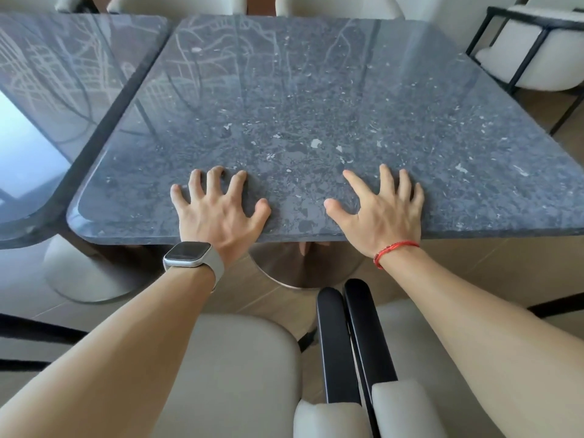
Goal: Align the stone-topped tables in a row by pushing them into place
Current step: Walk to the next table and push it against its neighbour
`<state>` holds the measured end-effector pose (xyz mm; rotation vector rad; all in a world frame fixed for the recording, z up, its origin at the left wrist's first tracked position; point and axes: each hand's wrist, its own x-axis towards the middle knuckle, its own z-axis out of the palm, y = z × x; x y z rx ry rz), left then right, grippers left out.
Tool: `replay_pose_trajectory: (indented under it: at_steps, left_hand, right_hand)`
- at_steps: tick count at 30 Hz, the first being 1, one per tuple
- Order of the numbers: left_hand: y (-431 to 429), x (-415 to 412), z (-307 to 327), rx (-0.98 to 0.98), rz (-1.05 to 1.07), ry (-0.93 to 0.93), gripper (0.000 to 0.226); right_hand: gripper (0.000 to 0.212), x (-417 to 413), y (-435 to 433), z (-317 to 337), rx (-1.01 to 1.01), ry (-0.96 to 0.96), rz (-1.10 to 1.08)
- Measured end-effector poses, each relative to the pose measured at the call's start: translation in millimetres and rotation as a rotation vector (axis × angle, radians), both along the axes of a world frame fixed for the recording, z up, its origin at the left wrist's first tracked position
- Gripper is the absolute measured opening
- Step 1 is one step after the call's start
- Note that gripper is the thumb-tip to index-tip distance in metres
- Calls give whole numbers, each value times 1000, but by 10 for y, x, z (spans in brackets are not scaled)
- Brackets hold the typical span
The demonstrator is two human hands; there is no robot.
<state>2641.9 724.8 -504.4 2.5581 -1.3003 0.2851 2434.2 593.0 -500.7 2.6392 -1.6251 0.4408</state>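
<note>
A square table with a speckled grey stone top (316, 99) stands in front of me on a round metal pedestal base (284, 267). My left hand (218, 210) lies on the top near its front edge, fingers spread, fingertips bent down onto the stone. My right hand (382, 210) rests flat on the same edge, fingers spread and straight. A second stone-topped table (63, 74) stands to the left. A narrow dark gap runs between the two tops, and the left table's front edge sits slightly nearer to me.
Cream upholstered chairs with black frames surround the tables: two right below my arms (240, 374) (410, 403), one at the far right (537, 49), and chair backs behind the far edge (338, 4). The left table's pale round base (79, 273) stands on the wooden floor.
</note>
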Motion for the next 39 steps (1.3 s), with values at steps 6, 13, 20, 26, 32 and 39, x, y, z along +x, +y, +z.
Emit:
replay_pose_trajectory:
  at_steps: [6,13,20,26,32,39]
  left_hand:
    - [2,1,-6,6,5,-2,65]
    - [-6,-51,73,72,23,26,73]
    - [-25,-9,119,193,25,121,81]
    - [-30,-10,160,225,31,150,87]
    - [-5,11,155,213,36,129,88]
    - [-6,-35,212,242,41,244,73]
  right_hand:
    - [77,-5,27,13,-20,-5,3]
    - [75,-24,-1,-2,-60,-36,23]
    - [74,-11,-6,-10,-82,-86,49]
    - [73,8,-6,-4,-103,-130,58]
    - [75,35,2,-8,-84,-95,45]
    - [77,23,-40,3,-41,-26,31]
